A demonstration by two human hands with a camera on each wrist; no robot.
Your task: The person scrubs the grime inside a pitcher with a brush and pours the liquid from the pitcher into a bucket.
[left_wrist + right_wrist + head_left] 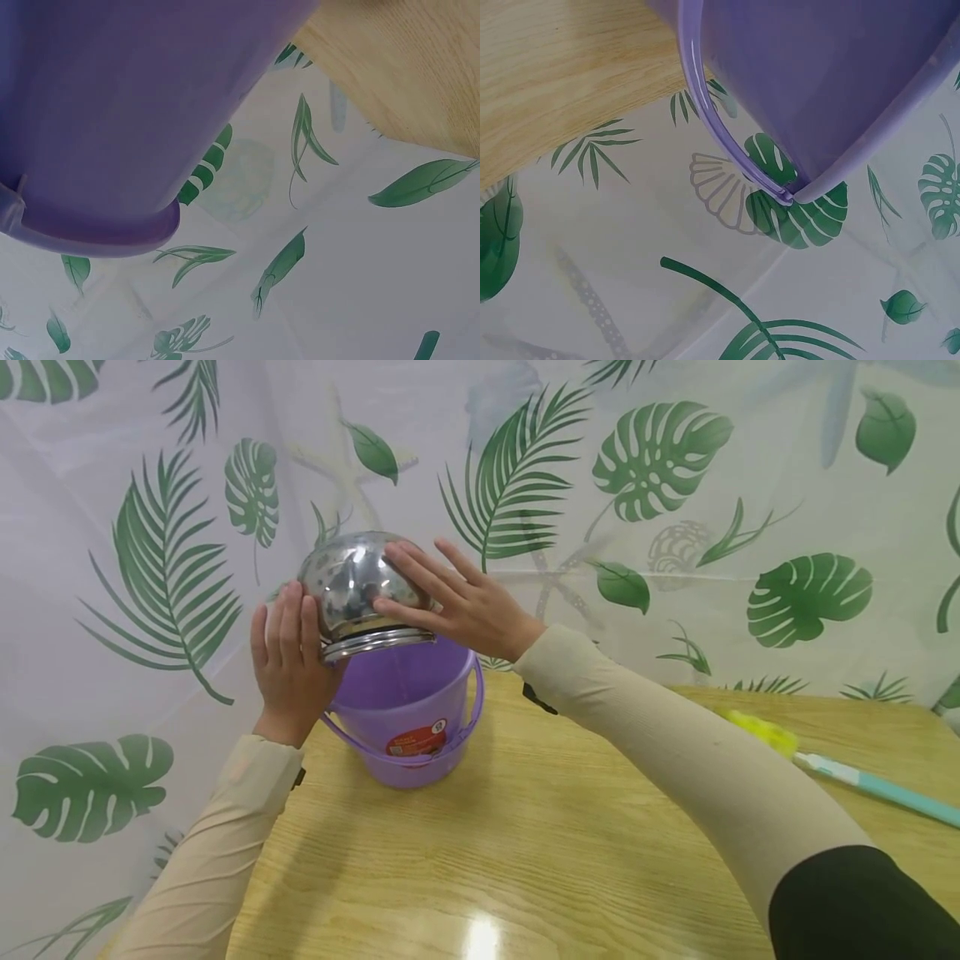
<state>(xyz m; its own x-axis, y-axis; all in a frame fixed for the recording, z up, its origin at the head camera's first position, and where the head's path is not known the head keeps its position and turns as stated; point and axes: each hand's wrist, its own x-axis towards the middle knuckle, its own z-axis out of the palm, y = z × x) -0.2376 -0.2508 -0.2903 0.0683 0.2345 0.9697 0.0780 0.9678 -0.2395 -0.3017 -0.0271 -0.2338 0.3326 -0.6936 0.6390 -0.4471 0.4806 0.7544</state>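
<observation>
Over the mouth of a purple bucket (pixel 397 693), a shiny metal bowl (pixel 352 581) is held upside down and slightly tilted. Its rim shows parallel bands; I cannot tell whether several bowls are stacked. My left hand (pixel 288 668) lies against the bowl's left side, fingers straight and pointing up, thumb hidden. From the right, my right hand (pixel 465 602) rests its straight, spread fingers on the dome. The bucket wall (pixel 127 112) fills much of the left wrist view. In the right wrist view, the bucket handle (pixel 712 124) appears beside the wall. Neither wrist view shows a hand.
The bucket stands at the back left of a wooden table (pixel 525 827). A turquoise-handled tool (pixel 892 789) with a fluffy yellow head (pixel 761 733) lies at the right. Behind everything hangs a white leaf-patterned sheet (pixel 420 435), which also runs along the left side.
</observation>
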